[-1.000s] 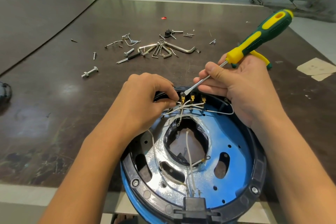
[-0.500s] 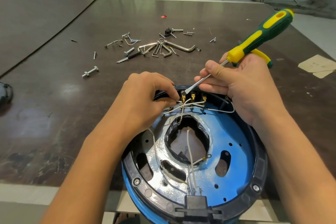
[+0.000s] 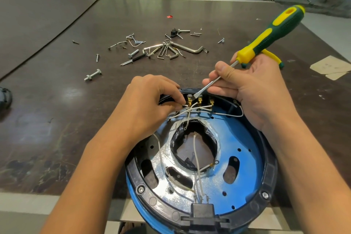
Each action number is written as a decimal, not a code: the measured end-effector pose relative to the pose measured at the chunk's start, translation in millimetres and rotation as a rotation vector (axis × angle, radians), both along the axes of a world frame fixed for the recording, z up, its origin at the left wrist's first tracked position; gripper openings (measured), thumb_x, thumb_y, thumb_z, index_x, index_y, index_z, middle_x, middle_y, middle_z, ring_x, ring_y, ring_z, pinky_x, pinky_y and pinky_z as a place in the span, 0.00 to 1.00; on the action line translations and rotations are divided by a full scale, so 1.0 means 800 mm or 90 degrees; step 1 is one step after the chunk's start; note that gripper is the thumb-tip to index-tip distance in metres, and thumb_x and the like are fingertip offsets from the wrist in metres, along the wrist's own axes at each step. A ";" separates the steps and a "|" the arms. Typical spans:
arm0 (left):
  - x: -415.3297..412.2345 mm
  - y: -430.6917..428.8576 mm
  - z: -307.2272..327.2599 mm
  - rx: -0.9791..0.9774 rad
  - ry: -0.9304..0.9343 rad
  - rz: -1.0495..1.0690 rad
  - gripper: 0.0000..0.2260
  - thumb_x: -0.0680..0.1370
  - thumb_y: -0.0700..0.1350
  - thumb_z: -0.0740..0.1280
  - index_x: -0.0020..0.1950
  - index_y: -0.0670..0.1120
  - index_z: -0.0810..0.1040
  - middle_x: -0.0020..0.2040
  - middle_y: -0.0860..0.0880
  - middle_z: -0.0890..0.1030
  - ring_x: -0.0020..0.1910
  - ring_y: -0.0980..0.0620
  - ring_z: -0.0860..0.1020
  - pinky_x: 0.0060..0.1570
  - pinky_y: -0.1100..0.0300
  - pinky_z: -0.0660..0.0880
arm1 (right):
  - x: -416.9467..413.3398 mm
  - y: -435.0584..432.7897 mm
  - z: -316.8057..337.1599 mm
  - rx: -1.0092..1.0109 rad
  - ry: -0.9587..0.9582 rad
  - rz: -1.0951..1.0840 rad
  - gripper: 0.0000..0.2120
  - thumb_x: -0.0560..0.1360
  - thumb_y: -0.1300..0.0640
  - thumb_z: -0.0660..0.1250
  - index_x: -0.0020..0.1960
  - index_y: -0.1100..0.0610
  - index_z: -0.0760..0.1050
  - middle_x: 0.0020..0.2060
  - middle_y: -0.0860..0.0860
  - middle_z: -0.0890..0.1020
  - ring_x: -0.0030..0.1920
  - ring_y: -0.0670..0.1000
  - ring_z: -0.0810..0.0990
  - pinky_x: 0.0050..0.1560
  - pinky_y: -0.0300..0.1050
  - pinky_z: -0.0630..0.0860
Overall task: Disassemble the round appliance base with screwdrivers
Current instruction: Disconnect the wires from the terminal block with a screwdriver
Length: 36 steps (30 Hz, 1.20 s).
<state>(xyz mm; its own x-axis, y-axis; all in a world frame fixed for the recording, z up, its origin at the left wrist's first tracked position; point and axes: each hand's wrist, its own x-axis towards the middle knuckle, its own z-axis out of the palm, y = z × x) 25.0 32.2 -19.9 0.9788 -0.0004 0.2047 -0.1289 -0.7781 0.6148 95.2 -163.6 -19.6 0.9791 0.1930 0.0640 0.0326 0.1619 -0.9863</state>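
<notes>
The round appliance base (image 3: 245,138) sits at the near edge of the table (image 3: 57,119), overhanging it. At its far rim are the terminals (image 3: 199,100). The left hand (image 3: 144,106) pinches a wire (image 3: 183,104) to their left. The right hand (image 3: 252,91), on their right, holds a screwdriver (image 3: 269,32) slanting down onto them. Mid-table, farther back, lie hex keys (image 3: 171,49), with a bolt (image 3: 93,75) to their near left. A second screwdriver (image 3: 273,59) lies just behind the right hand.

Open round blue base (image 3: 245,159), screwdriver (image 3: 269,36) angled above

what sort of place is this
Most likely a repair workbench: loose screws and hex keys lie scattered on the scuffed dark table, and the round appliance base sits opened, its white wires exposed, with the right hand holding a screwdriver at its terminals.
</notes>
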 end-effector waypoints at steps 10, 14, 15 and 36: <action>0.000 0.001 0.000 -0.004 0.002 0.000 0.07 0.72 0.42 0.77 0.44 0.54 0.88 0.53 0.57 0.83 0.55 0.60 0.79 0.59 0.58 0.74 | 0.000 -0.002 -0.002 0.001 -0.020 0.017 0.09 0.80 0.65 0.69 0.49 0.56 0.70 0.37 0.56 0.86 0.44 0.61 0.89 0.40 0.47 0.86; 0.000 0.001 -0.001 -0.007 0.002 -0.003 0.07 0.72 0.41 0.77 0.44 0.54 0.88 0.54 0.56 0.84 0.55 0.59 0.79 0.59 0.54 0.75 | 0.001 -0.003 -0.002 0.003 -0.020 0.026 0.09 0.80 0.65 0.68 0.50 0.56 0.69 0.36 0.56 0.86 0.44 0.61 0.89 0.39 0.47 0.86; 0.000 0.001 -0.001 -0.008 0.002 -0.004 0.07 0.72 0.41 0.77 0.44 0.54 0.88 0.54 0.56 0.84 0.55 0.59 0.79 0.59 0.54 0.75 | 0.001 -0.004 -0.001 0.006 -0.021 0.028 0.09 0.80 0.65 0.68 0.50 0.56 0.69 0.36 0.56 0.86 0.44 0.61 0.89 0.39 0.47 0.86; 0.002 0.004 -0.003 -0.080 0.018 0.084 0.15 0.64 0.49 0.82 0.47 0.52 0.82 0.53 0.54 0.83 0.51 0.57 0.82 0.57 0.53 0.79 | -0.011 0.006 0.004 0.030 -0.118 0.114 0.14 0.75 0.72 0.72 0.47 0.57 0.70 0.39 0.62 0.86 0.46 0.63 0.88 0.44 0.51 0.85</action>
<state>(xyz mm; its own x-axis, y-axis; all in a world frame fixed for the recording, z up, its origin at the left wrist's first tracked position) 27.0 35.1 -22.7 0.9740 0.1519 0.1679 -0.0125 -0.7044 0.7097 86.3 -158.5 -16.1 0.9000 0.3554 0.2522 0.1789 0.2265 -0.9574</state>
